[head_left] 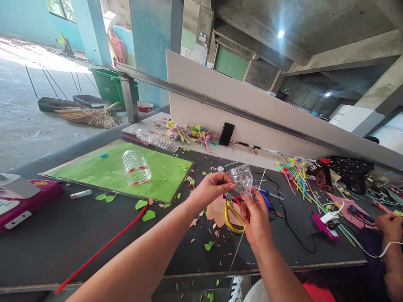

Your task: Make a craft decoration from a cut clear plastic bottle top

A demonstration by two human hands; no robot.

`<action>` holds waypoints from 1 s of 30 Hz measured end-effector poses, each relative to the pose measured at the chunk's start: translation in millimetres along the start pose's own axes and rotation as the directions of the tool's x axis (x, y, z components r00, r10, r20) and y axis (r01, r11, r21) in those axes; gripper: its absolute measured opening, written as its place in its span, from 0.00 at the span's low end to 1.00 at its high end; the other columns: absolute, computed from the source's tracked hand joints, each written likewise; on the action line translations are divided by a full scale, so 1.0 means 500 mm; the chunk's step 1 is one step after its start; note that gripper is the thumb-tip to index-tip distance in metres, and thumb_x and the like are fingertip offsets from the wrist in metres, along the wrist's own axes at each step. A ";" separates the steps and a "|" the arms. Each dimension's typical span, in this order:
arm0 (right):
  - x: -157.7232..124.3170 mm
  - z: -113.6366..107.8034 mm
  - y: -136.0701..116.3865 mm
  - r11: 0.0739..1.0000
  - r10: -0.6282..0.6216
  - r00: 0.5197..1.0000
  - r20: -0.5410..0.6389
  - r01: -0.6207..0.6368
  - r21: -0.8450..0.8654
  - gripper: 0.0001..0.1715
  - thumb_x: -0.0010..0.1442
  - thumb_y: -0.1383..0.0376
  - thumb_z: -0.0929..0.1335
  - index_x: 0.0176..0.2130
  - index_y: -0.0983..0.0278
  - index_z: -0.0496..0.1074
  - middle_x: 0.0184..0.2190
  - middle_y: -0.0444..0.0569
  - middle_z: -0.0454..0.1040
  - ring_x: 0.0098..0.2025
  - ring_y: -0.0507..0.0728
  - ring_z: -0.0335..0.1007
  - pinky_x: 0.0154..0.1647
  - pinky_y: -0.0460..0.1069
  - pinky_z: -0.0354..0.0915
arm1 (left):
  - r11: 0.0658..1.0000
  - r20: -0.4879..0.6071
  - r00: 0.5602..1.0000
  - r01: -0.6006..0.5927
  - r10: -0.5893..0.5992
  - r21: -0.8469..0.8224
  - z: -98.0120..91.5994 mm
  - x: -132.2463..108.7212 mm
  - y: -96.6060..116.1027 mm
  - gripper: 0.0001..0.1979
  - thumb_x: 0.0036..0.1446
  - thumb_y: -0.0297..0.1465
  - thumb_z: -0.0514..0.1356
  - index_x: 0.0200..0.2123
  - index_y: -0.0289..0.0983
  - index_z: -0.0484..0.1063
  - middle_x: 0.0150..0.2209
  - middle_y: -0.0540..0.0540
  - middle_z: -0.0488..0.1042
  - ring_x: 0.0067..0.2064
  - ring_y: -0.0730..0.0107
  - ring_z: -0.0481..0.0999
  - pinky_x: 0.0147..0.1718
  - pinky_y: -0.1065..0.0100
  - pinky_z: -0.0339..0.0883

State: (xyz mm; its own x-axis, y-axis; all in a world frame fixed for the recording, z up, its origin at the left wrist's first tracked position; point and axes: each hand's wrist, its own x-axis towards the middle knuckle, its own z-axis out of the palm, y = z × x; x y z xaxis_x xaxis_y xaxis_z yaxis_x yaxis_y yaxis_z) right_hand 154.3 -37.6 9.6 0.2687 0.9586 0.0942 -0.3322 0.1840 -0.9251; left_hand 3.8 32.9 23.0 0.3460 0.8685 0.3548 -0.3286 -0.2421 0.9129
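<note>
Over table (63, 239), left hand (211, 188) and right hand (256, 216) pinch bottle piece (241, 178).

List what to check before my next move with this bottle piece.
1. Grip: left hand pinches the bottle piece at its side, right hand pinches its lower end. Ok.
2. Wire runs past the right hand; whether it is threaded through the piece: cannot tell.
3. Scissors lie on the table right under the hands. Not ok.
4. Glue gun lies beside the right hand; hot or not: cannot tell.
5. Co-worker's hand is well apart, at the right edge. Ok.
</note>
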 end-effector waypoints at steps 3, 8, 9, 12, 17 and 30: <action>-0.001 0.001 -0.002 1.000 0.017 1.000 0.006 -0.017 0.001 0.21 0.53 0.55 0.76 0.42 0.59 0.69 0.21 0.35 0.64 0.17 0.43 0.55 0.15 0.38 0.46 | 1.000 -0.008 1.000 0.002 -0.002 0.000 0.005 -0.003 0.001 0.15 0.50 0.39 0.69 0.28 0.33 0.73 0.27 0.50 0.70 0.30 0.75 0.65 0.31 0.71 0.58; -0.001 -0.001 -0.016 0.999 0.032 0.998 0.049 -0.032 -0.001 0.21 0.54 0.52 0.75 0.40 0.59 0.67 0.31 0.40 0.72 0.20 0.45 0.66 0.13 0.38 0.44 | 0.998 0.039 0.998 -0.048 0.047 0.029 0.007 -0.006 0.000 0.13 0.51 0.38 0.69 0.28 0.34 0.74 0.28 0.49 0.71 0.31 0.73 0.68 0.33 0.70 0.61; 0.000 -0.001 -0.018 0.999 0.037 0.998 0.057 -0.037 0.001 0.20 0.55 0.51 0.74 0.39 0.59 0.67 0.31 0.40 0.72 0.20 0.46 0.67 0.13 0.38 0.44 | 0.998 0.060 0.997 -0.055 0.053 0.027 0.009 -0.006 0.001 0.13 0.51 0.38 0.69 0.28 0.34 0.74 0.29 0.49 0.72 0.32 0.72 0.69 0.34 0.70 0.63; 0.002 -0.004 -0.022 0.999 0.047 0.996 0.079 -0.047 0.007 0.19 0.57 0.49 0.72 0.37 0.60 0.66 0.31 0.42 0.73 0.21 0.47 0.68 0.12 0.38 0.44 | 0.998 0.119 0.991 -0.067 0.064 0.016 0.014 -0.009 0.004 0.12 0.51 0.38 0.69 0.28 0.35 0.75 0.30 0.48 0.74 0.35 0.69 0.72 0.37 0.68 0.66; 0.001 -0.006 -0.025 0.998 0.058 0.996 0.065 -0.058 0.008 0.20 0.57 0.48 0.71 0.39 0.60 0.69 0.30 0.43 0.72 0.20 0.46 0.64 0.12 0.38 0.43 | 0.983 0.162 0.976 -0.160 0.144 0.092 0.014 -0.008 -0.002 0.10 0.54 0.36 0.67 0.28 0.35 0.75 0.32 0.46 0.74 0.37 0.67 0.72 0.40 0.67 0.66; -0.003 -0.005 -0.014 0.997 0.061 0.998 0.013 -0.062 0.052 0.21 0.55 0.50 0.74 0.45 0.57 0.70 0.33 0.42 0.71 0.23 0.46 0.61 0.13 0.37 0.47 | 0.978 0.071 0.995 -0.081 0.069 0.192 -0.004 0.000 -0.021 0.09 0.54 0.35 0.66 0.31 0.34 0.74 0.30 0.48 0.72 0.32 0.71 0.69 0.33 0.71 0.62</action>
State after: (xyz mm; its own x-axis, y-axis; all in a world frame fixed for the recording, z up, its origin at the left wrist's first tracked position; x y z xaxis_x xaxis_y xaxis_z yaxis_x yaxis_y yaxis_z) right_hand 158.5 -41.1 15.2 0.2359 0.9708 0.0425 -0.3950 0.1358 -0.9086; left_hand 5.5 36.1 13.2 0.3846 0.8167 0.4302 -0.1808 -0.3903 0.9027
